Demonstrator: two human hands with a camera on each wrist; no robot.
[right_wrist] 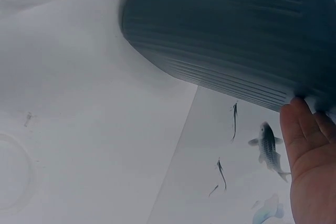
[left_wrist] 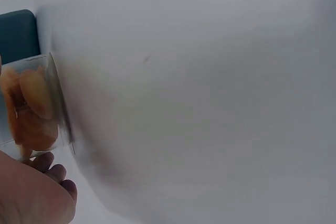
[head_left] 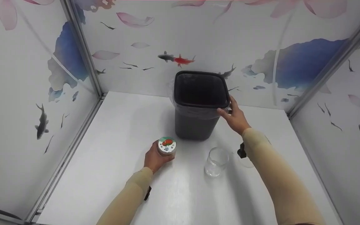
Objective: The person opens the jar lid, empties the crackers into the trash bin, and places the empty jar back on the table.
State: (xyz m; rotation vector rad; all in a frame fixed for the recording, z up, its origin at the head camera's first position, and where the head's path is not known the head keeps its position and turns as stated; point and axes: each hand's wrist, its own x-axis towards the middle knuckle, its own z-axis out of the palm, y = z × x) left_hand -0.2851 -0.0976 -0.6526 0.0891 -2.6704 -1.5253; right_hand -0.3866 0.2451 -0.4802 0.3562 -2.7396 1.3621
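Note:
My left hand [head_left: 157, 159] grips a clear jar [left_wrist: 31, 108] that holds orange pieces. Its round lid [head_left: 167, 145] has a green edge and a picture of red fruit, and faces up. To the right and behind it stands a dark grey trash can [head_left: 195, 125], its rim [head_left: 202, 105] lined with a clear plastic bag. My right hand [head_left: 235, 117] holds the can at its front right corner, thumb on the front and fingers along the right side. In the right wrist view, fingertips [right_wrist: 296, 103] meet the can's ribbed side. An uncovered clear glass jar [head_left: 216, 162] stands in front of the can.
A clear round disc [head_left: 245, 161] lies on the white table [head_left: 114, 125], partly behind my right forearm. Printed panels with fish and petals [head_left: 136, 62] rise behind and on both sides, joined by metal frame posts [head_left: 84, 47].

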